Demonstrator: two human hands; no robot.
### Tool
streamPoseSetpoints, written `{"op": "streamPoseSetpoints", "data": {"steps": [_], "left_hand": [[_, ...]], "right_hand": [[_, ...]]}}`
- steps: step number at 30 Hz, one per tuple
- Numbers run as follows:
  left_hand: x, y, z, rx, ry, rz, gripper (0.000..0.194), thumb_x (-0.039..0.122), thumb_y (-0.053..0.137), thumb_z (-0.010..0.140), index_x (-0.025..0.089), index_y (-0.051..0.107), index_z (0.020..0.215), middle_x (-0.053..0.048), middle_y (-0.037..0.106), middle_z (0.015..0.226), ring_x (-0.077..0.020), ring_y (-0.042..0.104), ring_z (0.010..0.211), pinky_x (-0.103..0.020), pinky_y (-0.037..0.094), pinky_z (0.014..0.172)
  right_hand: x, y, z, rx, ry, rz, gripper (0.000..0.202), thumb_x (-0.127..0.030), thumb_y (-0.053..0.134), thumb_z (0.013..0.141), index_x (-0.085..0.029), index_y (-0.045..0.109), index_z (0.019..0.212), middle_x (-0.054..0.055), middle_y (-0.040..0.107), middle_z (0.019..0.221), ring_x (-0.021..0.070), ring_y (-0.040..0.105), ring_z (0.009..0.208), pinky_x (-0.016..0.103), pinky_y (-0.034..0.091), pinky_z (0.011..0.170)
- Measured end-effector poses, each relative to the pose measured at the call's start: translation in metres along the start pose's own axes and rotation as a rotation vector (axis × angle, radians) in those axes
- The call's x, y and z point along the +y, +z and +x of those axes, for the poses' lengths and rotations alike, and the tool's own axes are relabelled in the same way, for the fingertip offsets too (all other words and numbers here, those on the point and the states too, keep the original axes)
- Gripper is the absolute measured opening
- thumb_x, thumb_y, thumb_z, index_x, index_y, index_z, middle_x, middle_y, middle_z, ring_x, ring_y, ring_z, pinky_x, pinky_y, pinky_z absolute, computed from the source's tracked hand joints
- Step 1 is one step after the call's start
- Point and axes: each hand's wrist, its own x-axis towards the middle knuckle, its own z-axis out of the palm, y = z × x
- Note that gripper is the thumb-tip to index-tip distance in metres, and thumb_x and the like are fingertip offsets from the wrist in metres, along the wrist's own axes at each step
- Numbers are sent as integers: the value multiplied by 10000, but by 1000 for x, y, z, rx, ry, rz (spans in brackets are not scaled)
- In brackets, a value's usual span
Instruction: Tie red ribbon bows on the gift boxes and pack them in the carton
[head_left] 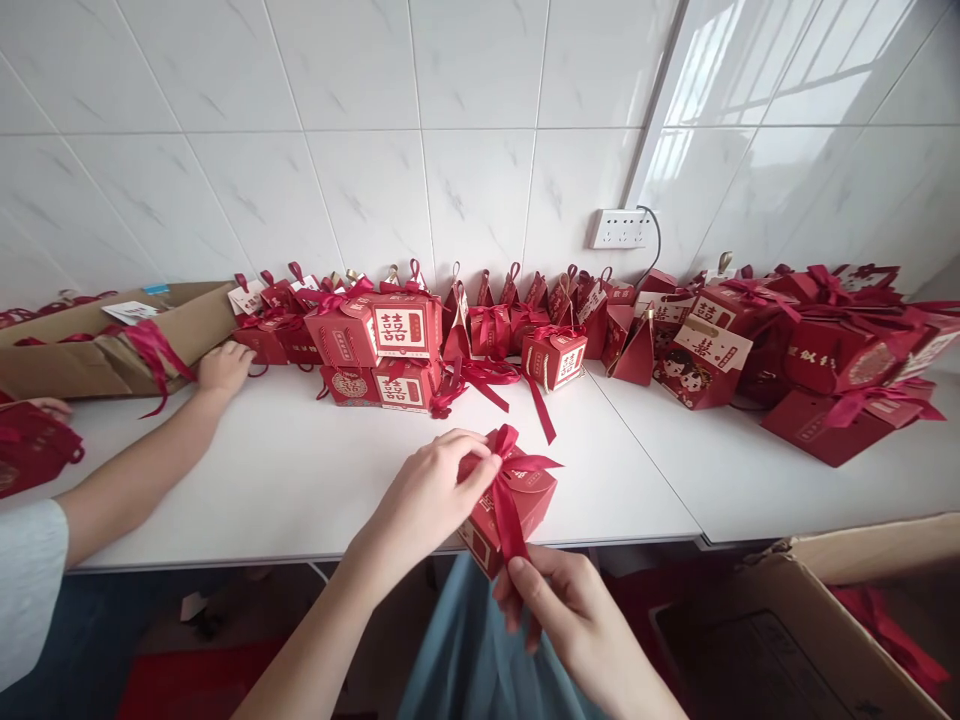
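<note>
Box [517,490], tilted, at the front edge of the table [622,480]. Left hand [442,475] closed in a pinch on the ribbon [510,515] near its knot; right hand [562,600] pinches the hanging tail, thumb against fingers. Left hand blocks part of box; underside hidden. Behind: stacked boxes [375,340], small box [553,360], more toward the wall [360,190]. Co-worker's hand [227,367] near left carton [45,367]. Right carton [750,625] cut off.
</note>
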Motion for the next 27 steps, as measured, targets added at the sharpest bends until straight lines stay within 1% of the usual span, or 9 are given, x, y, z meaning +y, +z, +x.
{"op": "streamPoseSetpoints", "data": {"steps": [3,6,11,18,20,23,24,26,27], "left_hand": [[6,6,-7,18,-48,72,135,328,522,825,236,608,873,-13,647,1047,-210,635,922,-302,492,775],[1,10,-7,13,-37,60,79,267,510,824,228,575,800,-7,604,1110,-192,612,1008,-293,492,818],[-9,16,1,45,-59,-32,69,243,564,761,207,572,702,-33,567,1082,-207,587,1044,-330,476,898],[-9,18,3,40,-101,-108,85,255,578,741,200,575,677,-41,558,1051,-213,568,1071,-341,444,944],[-10,17,3,30,-105,-127,94,257,583,739,199,575,666,-39,560,1041,-212,566,1074,-336,441,947],[-11,16,3,12,-122,-150,106,267,589,741,200,578,659,-39,561,1058,-213,566,1073,-331,445,940],[-11,16,3,6,-129,-155,109,272,590,741,201,578,659,-39,560,1066,-214,569,1068,-330,450,933],[-12,16,3,-5,-134,-158,111,277,590,741,201,577,661,-36,556,1079,-211,573,1060,-326,454,926],[-12,15,4,-9,-133,-156,110,277,589,742,202,575,662,-34,554,1081,-209,574,1058,-322,453,925]], "right_hand": [[-1,4,0,-31,-14,-72,477,-531,384,903,-145,604,730,21,564,636,91,471,513,200,408,489],[-2,5,0,-47,-12,-46,467,-516,382,907,-146,578,701,12,542,611,94,482,520,199,413,506],[2,-2,1,-16,-9,-43,438,-465,392,903,-158,515,616,-18,473,501,88,454,454,209,359,486],[5,-3,-5,-69,-17,-116,405,-413,387,910,-163,497,611,0,500,600,97,487,502,215,361,488],[2,-9,-7,-123,-30,-140,399,-419,418,904,-155,542,631,6,523,606,101,507,517,216,383,503],[-1,-30,1,-167,-57,-96,438,-502,473,862,-146,597,638,6,534,538,105,504,478,224,411,488],[-3,-39,8,-113,-63,-57,486,-554,454,850,-149,590,617,4,525,520,102,488,455,223,408,460],[-5,-55,26,155,-88,-3,545,-627,392,838,-163,561,607,-1,500,548,107,481,478,216,410,425],[-6,-61,36,234,-66,-30,512,-626,439,817,-167,561,625,-4,489,564,115,490,515,205,406,411]]}}
